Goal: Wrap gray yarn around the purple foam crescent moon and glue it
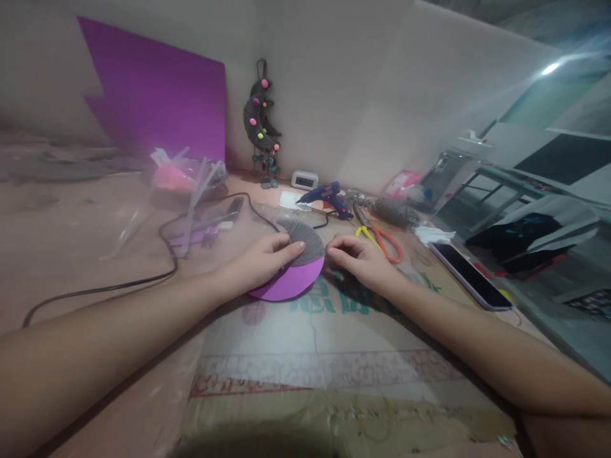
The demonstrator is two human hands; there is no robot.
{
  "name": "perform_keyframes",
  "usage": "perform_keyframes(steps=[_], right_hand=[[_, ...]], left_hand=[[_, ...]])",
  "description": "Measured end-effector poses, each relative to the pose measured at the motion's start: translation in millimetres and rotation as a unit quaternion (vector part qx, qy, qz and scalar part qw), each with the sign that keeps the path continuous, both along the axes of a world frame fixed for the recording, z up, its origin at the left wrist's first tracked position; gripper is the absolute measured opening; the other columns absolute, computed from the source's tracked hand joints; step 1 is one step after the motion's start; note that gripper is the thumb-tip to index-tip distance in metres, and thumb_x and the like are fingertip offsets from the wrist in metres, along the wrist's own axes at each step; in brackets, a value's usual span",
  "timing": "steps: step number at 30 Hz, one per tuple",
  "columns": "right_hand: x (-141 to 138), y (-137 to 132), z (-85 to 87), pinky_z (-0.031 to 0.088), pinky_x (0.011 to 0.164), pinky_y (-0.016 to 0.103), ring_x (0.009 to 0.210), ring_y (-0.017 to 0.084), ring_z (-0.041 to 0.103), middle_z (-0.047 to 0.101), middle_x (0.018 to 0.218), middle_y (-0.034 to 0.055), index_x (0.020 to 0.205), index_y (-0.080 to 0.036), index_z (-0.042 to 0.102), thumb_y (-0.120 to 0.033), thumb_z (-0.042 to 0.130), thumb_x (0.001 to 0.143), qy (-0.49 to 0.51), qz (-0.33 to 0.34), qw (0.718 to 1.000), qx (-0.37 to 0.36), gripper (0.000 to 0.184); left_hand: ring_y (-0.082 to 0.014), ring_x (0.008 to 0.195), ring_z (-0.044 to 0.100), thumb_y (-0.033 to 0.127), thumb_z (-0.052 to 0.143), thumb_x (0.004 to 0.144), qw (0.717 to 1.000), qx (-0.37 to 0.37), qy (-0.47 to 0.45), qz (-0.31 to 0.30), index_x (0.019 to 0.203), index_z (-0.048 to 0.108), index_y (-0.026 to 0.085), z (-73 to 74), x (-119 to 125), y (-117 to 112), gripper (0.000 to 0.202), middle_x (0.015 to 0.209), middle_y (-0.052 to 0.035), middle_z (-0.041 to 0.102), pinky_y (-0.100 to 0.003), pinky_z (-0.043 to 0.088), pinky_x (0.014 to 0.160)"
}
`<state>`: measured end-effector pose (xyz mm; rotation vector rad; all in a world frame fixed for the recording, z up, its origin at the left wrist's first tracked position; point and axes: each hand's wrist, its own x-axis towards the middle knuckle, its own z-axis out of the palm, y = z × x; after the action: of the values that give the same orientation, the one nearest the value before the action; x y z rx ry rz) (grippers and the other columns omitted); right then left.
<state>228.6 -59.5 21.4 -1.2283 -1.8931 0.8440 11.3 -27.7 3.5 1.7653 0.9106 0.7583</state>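
Note:
A purple disc (291,280), its upper part covered in rows of grey yarn (305,240), is held over the cardboard. My left hand (267,257) grips it from the left, thumb lying across the yarn. Close by the disc's right edge, my right hand (356,256) has thumb and fingers pinched together; what is between them is too small to make out. A thin strand (314,331) runs down over the printed cardboard (372,334) below the disc.
Beyond the hands are a blue glue gun (324,194), scissors (394,245) with orange handles, and a small white clock (304,180). A phone (470,277) lies at right. Plastic wrapping (191,181) and a black cord (105,289) occupy the left. A yarn-covered moon ornament (255,121) hangs behind.

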Motion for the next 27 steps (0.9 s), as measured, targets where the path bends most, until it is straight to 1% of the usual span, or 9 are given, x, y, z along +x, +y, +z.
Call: perform_keyframes(steps=[4,6,9,11,13,16,19,21,27], right_hand=[[-0.8,1.2,-1.6,0.045,0.076,0.031,0.083,0.016,0.057,0.062,0.086,0.0048,0.082,-0.017,0.065,-0.029,0.056,0.087,-0.055,0.026,0.997,0.054,0.016],[-1.6,0.1,-3.2,0.045,0.072,0.030,0.080,0.015,0.056,0.061,0.097,0.0058,0.096,-0.018,0.064,-0.027,0.055,0.088,-0.058,0.014,0.996,0.066,0.015],[-2.4,-3.5,-4.3,0.041,0.059,0.026,0.065,0.010,0.049,0.056,0.105,0.0049,0.115,-0.021,0.053,-0.026,0.054,0.087,-0.018,-0.049,0.996,0.078,0.028],[-3.0,-7.1,-2.2,0.040,0.058,0.025,0.063,0.010,0.047,0.056,0.094,0.0025,0.106,-0.020,0.052,-0.026,0.053,0.088,0.008,-0.079,0.992,0.101,0.020],[-4.5,-11.5,2.1,0.039,0.060,0.025,0.065,0.011,0.049,0.054,0.078,0.0004,0.088,-0.018,0.055,-0.029,0.051,0.089,-0.007,-0.083,0.991,0.105,0.011],[-8.8,-17.9,7.6,0.039,0.058,0.025,0.061,0.012,0.050,0.055,0.064,-0.0001,0.072,-0.017,0.057,-0.037,0.049,0.091,-0.050,-0.049,0.997,0.034,0.029],[-13.1,-20.7,6.4,0.040,0.058,0.025,0.059,0.012,0.052,0.057,0.063,-0.0004,0.073,-0.017,0.060,-0.042,0.049,0.091,-0.061,0.005,0.998,-0.034,0.032],[-14.6,-20.1,2.9,0.041,0.058,0.025,0.059,0.011,0.052,0.057,0.064,-0.0007,0.074,-0.016,0.060,-0.040,0.051,0.090,-0.058,0.021,0.997,-0.046,0.030],[-13.8,-16.8,-2.0,0.039,0.054,0.023,0.056,0.010,0.049,0.056,0.061,-0.0015,0.075,-0.016,0.061,-0.037,0.053,0.088,-0.046,-0.002,0.998,-0.037,0.026]], left_hand=[[-0.0076,0.045,0.035,0.052,0.051,0.086,1.000,-0.005,-0.001,0.001,0.069,0.046,0.019,3.7,-0.3,-1.6,0.037,0.057,0.0053,0.041,-0.021,0.026,0.041],[-0.0079,0.045,0.035,0.052,0.051,0.086,1.000,-0.007,0.001,0.008,0.069,0.046,0.019,5.9,-0.5,-2.9,0.037,0.056,0.0055,0.041,-0.022,0.025,0.041],[-0.0084,0.044,0.035,0.051,0.050,0.086,1.000,-0.007,0.003,0.017,0.069,0.045,0.020,7.5,-0.8,-3.9,0.036,0.055,0.0056,0.040,-0.023,0.026,0.042],[-0.0085,0.044,0.035,0.051,0.050,0.087,1.000,-0.004,0.004,0.025,0.068,0.044,0.020,7.3,-0.9,-3.7,0.036,0.054,0.0058,0.040,-0.023,0.026,0.042],[-0.0088,0.044,0.034,0.052,0.050,0.087,0.999,0.002,0.005,0.039,0.067,0.042,0.020,6.7,-1.0,-3.3,0.037,0.053,0.0058,0.039,-0.023,0.025,0.042],[-0.0094,0.044,0.035,0.052,0.050,0.086,0.998,0.014,0.006,0.060,0.066,0.040,0.021,7.0,-1.4,-3.7,0.038,0.051,0.0058,0.039,-0.024,0.024,0.041],[-0.0098,0.045,0.035,0.051,0.050,0.087,0.997,0.023,0.010,0.068,0.067,0.040,0.021,9.0,-1.6,-5.6,0.037,0.050,0.0058,0.039,-0.024,0.024,0.042],[-0.0101,0.046,0.036,0.051,0.050,0.087,0.997,0.034,0.015,0.062,0.067,0.042,0.021,9.9,-1.4,-6.9,0.037,0.051,0.0056,0.039,-0.024,0.026,0.043],[-0.0155,0.066,0.052,0.051,0.054,0.084,0.997,0.069,0.016,0.019,0.080,0.055,0.018,5.9,-0.2,-6.9,0.033,0.071,-0.0005,0.058,-0.026,0.038,0.056]])
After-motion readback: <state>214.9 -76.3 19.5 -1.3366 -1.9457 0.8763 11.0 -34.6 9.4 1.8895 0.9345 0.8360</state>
